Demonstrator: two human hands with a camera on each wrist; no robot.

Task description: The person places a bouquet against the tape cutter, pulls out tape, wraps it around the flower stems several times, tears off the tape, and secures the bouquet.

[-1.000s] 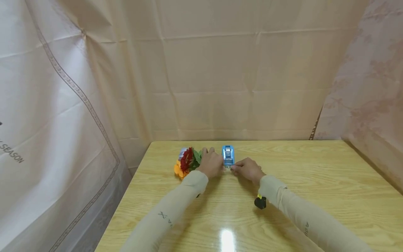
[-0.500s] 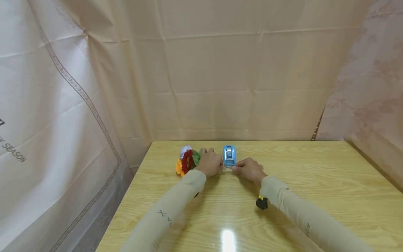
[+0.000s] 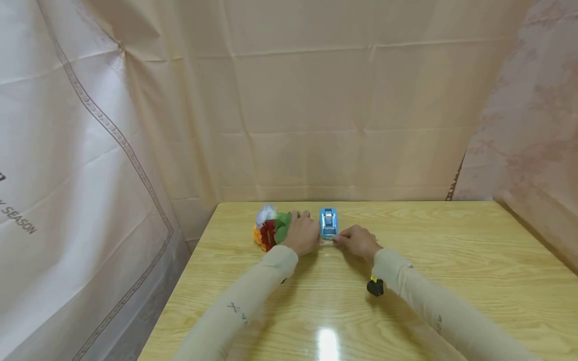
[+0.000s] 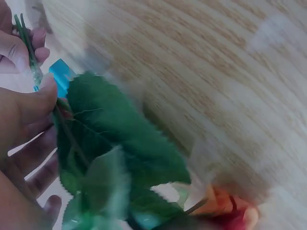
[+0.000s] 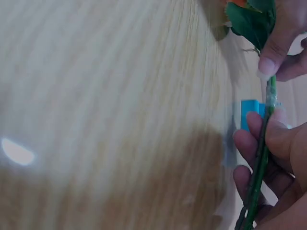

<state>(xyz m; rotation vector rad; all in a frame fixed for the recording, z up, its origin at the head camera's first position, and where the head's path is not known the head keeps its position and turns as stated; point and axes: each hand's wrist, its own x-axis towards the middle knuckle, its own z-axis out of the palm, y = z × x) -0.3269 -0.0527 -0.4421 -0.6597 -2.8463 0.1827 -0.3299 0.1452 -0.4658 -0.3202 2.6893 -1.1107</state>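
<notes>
A bunch of artificial flowers (image 3: 268, 232) with white, dark red and orange heads lies sideways to the left of my left hand (image 3: 303, 235). That hand pinches the green stems just below a large leaf (image 4: 110, 124), between thumb and fingers. My right hand (image 3: 358, 242) holds the lower stems (image 5: 259, 175) with its thumb and curled fingers. Between the hands, a strip of clear tape (image 5: 271, 96) wraps round the stems, as the right wrist view shows. Directly behind the stems stands a blue tape dispenser (image 3: 328, 223); its roll is hard to make out.
The wooden table (image 3: 433, 250) bears all this, its far edge close behind the dispenser. Cloth curtains (image 3: 298, 100) hang behind it and at both sides. A black device with a yellow part (image 3: 375, 287) sits under the right wrist.
The bunch has turned about its stems: the white flower has risen to the top, while the red and orange heads have shifted lower and show less. Both hands stay nearly in place.
</notes>
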